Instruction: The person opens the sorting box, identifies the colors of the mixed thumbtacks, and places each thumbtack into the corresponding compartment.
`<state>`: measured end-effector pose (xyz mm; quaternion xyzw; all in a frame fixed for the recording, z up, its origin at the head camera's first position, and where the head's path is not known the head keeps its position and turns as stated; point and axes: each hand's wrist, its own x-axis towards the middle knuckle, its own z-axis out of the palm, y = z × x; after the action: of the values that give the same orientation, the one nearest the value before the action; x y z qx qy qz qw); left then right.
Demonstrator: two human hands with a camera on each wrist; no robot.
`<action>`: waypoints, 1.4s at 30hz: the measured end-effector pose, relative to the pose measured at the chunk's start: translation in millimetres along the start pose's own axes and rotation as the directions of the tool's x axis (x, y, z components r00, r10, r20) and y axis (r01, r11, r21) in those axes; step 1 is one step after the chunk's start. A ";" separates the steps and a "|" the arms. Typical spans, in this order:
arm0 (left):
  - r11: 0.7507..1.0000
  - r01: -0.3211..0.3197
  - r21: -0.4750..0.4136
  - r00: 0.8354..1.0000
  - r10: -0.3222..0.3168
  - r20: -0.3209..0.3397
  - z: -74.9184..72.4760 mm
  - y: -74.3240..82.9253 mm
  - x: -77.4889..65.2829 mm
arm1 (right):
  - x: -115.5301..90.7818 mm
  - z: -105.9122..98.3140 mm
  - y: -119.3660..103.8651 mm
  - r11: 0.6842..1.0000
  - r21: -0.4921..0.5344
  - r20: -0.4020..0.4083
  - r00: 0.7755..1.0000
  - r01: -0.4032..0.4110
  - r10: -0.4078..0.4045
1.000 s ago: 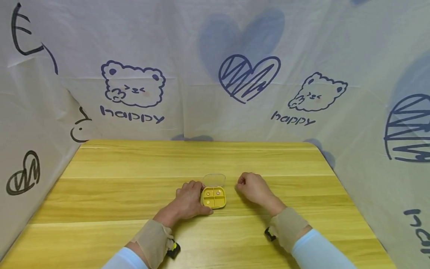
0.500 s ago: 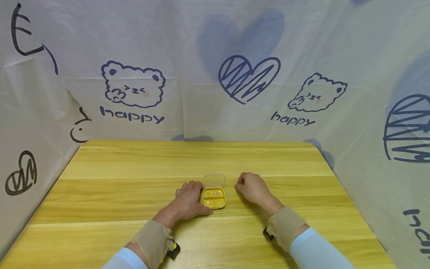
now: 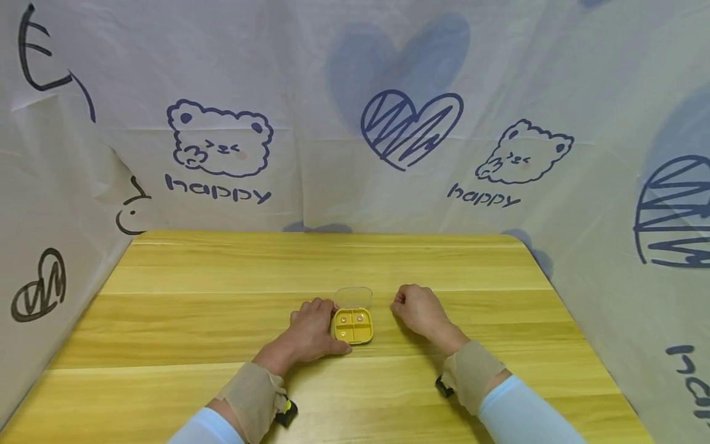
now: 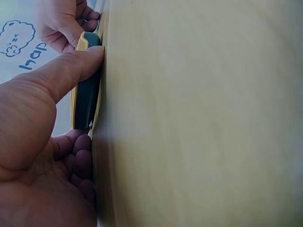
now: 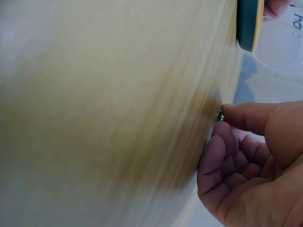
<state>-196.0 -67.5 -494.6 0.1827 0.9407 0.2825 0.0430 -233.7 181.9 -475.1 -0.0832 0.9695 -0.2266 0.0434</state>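
Note:
A small yellow pill box (image 3: 363, 335) lies on the table with its clear lid (image 3: 354, 298) raised at the back. Cross walls divide it, and tiny round pieces sit in three compartments: both back ones and the front left. Its dark green underside (image 4: 86, 106) shows in the left wrist view. My left hand (image 3: 313, 330) grips the box from the left, thumb at the front side and fingers behind. To the right of the box, my right hand (image 3: 420, 309) rests low at the table, pinching a tiny green piece (image 5: 220, 116) between thumb and forefinger; its kind I cannot tell.
The wooden table (image 3: 222, 271) runs back to a white cloth (image 3: 316, 80) with bear and heart drawings, which also hangs at both sides. A wrist camera (image 3: 286, 412) sits under the left forearm and another (image 3: 445, 386) beside the right.

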 end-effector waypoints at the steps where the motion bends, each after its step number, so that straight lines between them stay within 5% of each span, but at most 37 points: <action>1: 1.000 0.000 -0.001 1.000 0.000 0.000 -0.1 0.1 -0.1 | -0.1 -0.2 0.2 1.000 0.000 -0.001 1.000 0.000 0.000; 28: 1.000 0.005 -0.010 1.000 -0.005 0.016 -2.2 1.3 -0.7 | -5.9 -5.4 6.6 0.996 0.073 -0.003 0.999 -0.042 0.043; 39: 1.000 0.005 -0.008 1.000 -0.004 0.024 -2.1 0.2 0.5 | -10.8 -16.2 -0.2 0.982 0.187 -0.066 0.996 -0.039 0.052; 42: 1.000 0.005 -0.005 1.000 -0.005 0.026 -1.5 -0.3 1.2 | -13.3 -19.7 -1.8 0.944 0.325 -0.054 0.996 -0.049 0.070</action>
<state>-197.5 -68.1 -493.4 0.1839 0.9398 0.2823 0.0565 -222.7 191.3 -456.1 -0.0381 0.9222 -0.3836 0.0317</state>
